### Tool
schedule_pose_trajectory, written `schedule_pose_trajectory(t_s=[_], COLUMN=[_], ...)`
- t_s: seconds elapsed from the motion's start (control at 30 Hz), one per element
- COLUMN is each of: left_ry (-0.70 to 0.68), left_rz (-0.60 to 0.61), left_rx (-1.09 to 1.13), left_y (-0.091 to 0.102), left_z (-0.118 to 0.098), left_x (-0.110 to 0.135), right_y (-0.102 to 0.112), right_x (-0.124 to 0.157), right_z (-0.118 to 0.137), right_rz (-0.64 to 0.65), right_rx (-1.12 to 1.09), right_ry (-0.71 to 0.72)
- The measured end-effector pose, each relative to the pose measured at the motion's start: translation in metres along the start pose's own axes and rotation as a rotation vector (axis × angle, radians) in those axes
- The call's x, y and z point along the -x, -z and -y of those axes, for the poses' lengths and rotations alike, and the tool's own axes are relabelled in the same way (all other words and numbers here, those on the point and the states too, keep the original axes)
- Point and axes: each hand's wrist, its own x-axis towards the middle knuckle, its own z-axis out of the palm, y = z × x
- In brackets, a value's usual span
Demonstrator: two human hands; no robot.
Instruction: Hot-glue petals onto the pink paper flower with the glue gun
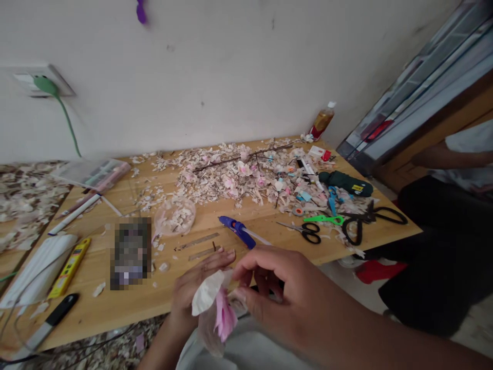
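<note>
My left hand and my right hand meet near the table's front edge, both holding a paper flower with white and pink petals. The left fingers pinch the white petal from behind. The right thumb and fingers press on the flower's right side. Just beyond my hands a blue glue gun lies on the wooden table.
A heap of paper scraps and small flowers covers the table's far half. Black scissors, green scissors, large black shears lie right. A phone, yellow cutter, black marker lie left. Another person sits at right.
</note>
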Motion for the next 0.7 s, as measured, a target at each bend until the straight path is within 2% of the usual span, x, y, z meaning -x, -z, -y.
schedule_pose_trajectory(t_s=[0.13,0.43,0.7], left_ry=[-0.054,-0.120,-0.097], left_rz=[-0.032,-0.025,-0.044], left_rx=[0.027,-0.009,0.000], left_y=[0.003,0.008,0.008], left_z=[-0.004,-0.006,-0.003], left_x=[-0.007,-0.012,-0.013], right_y=[-0.002,-0.007,-0.008], right_x=[-0.003,-0.008,-0.012], right_z=[-0.001,-0.001,-0.001], right_rz=[0.034,0.006,-0.003], right_rx=[-0.003,0.070,0.070], right_ry=[-0.018,-0.045,-0.033])
